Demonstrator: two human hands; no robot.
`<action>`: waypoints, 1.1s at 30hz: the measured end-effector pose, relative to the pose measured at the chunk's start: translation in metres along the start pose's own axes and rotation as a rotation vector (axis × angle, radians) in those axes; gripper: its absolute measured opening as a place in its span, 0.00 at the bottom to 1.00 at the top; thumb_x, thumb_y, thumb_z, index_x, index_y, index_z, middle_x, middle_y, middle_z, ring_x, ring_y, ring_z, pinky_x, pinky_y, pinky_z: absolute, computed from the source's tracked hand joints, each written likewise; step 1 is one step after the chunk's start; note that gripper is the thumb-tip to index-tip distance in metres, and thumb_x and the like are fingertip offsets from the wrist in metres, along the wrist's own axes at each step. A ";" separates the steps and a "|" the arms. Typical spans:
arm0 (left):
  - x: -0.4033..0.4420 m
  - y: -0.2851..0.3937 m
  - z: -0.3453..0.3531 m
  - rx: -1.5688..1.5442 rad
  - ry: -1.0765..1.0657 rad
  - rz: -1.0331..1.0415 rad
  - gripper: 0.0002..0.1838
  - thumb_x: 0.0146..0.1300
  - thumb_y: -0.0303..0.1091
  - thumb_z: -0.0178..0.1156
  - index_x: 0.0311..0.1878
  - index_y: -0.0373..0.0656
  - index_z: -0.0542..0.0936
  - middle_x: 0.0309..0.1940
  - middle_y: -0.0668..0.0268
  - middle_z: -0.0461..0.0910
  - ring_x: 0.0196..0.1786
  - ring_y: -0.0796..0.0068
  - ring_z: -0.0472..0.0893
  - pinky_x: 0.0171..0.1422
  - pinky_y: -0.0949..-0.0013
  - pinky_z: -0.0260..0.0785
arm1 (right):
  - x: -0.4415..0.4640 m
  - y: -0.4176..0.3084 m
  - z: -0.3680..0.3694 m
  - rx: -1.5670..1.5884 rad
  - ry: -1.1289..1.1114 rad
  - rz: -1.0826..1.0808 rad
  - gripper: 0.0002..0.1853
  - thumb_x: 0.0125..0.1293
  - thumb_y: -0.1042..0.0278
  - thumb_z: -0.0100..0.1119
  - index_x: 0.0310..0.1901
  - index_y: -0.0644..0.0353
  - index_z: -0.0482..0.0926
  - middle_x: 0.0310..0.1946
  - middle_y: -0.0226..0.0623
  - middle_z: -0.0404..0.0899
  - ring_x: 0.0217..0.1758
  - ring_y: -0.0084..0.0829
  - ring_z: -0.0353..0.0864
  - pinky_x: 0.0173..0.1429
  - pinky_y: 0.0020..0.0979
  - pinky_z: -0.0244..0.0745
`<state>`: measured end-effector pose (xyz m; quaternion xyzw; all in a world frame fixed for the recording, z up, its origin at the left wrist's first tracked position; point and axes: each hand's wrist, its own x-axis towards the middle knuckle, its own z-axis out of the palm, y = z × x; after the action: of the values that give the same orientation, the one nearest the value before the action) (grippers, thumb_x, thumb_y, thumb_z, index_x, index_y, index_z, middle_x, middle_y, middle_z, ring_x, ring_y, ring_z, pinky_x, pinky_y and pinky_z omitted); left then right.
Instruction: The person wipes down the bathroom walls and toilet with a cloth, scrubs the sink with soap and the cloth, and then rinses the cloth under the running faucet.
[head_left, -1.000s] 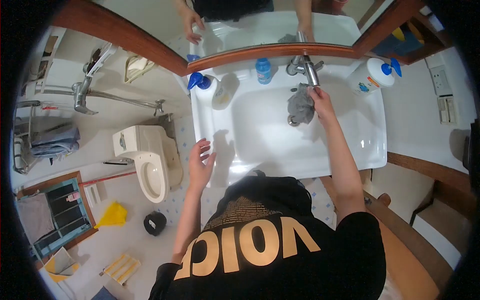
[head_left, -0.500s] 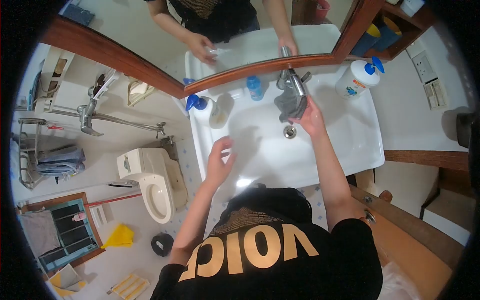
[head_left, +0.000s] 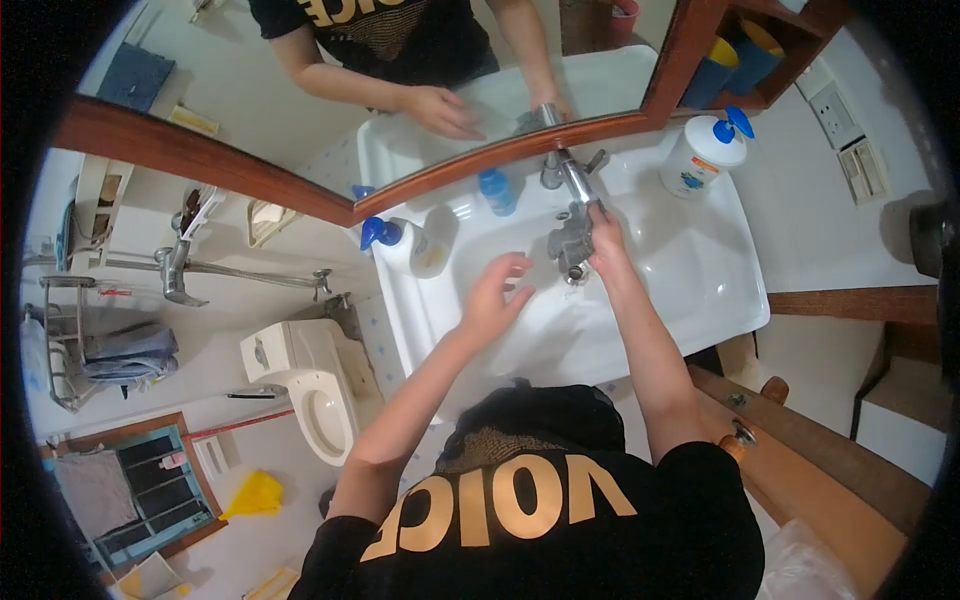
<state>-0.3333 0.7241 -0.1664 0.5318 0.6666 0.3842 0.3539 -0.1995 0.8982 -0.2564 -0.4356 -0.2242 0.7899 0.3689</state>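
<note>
A wet-looking dark grey cloth (head_left: pixel 568 242) hangs crumpled in my right hand (head_left: pixel 607 242), just below the spout of the chrome faucet (head_left: pixel 574 178). Its lower end reaches the metal drain (head_left: pixel 575 272), where a little water shows. My left hand (head_left: pixel 497 296) is held over the left part of the white sink (head_left: pixel 680 300), fingers curved and apart, with nothing in it. A gap separates it from the cloth. The fingers of my right hand are partly hidden behind the cloth and spout.
A white pump bottle (head_left: pixel 405 248) stands at the sink's left corner, a small blue bottle (head_left: pixel 497 192) on the back ledge, and a larger pump bottle (head_left: pixel 702 155) at right. A wood-framed mirror (head_left: pixel 500 150) overhangs the back edge. The toilet (head_left: pixel 325 400) is to the left.
My left hand has moved right and over the basin, closer to the cloth. The cloth in my right hand now hangs lower, toward the drain. The camera view has shifted slightly.
</note>
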 end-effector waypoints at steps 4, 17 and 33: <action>0.033 -0.004 0.019 0.006 0.012 -0.015 0.17 0.59 0.29 0.59 0.52 0.41 0.70 0.52 0.60 0.73 0.53 0.66 0.75 0.52 0.65 0.72 | -0.013 -0.014 0.009 -0.160 -0.045 0.008 0.17 0.71 0.57 0.45 0.43 0.65 0.74 0.34 0.36 0.78 0.34 0.29 0.78 0.40 0.32 0.75; 0.123 -0.012 0.062 0.070 0.026 0.013 0.12 0.65 0.37 0.53 0.41 0.35 0.75 0.28 0.56 0.79 0.30 0.63 0.79 0.36 0.65 0.69 | -0.037 -0.041 -0.043 -0.400 -0.256 -0.134 0.15 0.64 0.64 0.53 0.48 0.63 0.75 0.40 0.32 0.78 0.43 0.24 0.76 0.49 0.28 0.69; 0.113 -0.038 0.038 -0.141 0.187 -0.086 0.12 0.65 0.34 0.53 0.48 0.40 0.73 0.40 0.61 0.78 0.43 0.72 0.77 0.47 0.69 0.68 | 0.001 -0.017 -0.010 -0.801 -0.127 -0.332 0.10 0.58 0.77 0.55 0.42 0.68 0.77 0.31 0.37 0.80 0.34 0.25 0.77 0.41 0.27 0.71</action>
<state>-0.3371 0.8346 -0.2250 0.4385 0.6901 0.4624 0.3429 -0.1848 0.9101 -0.2506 -0.4529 -0.6020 0.5958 0.2784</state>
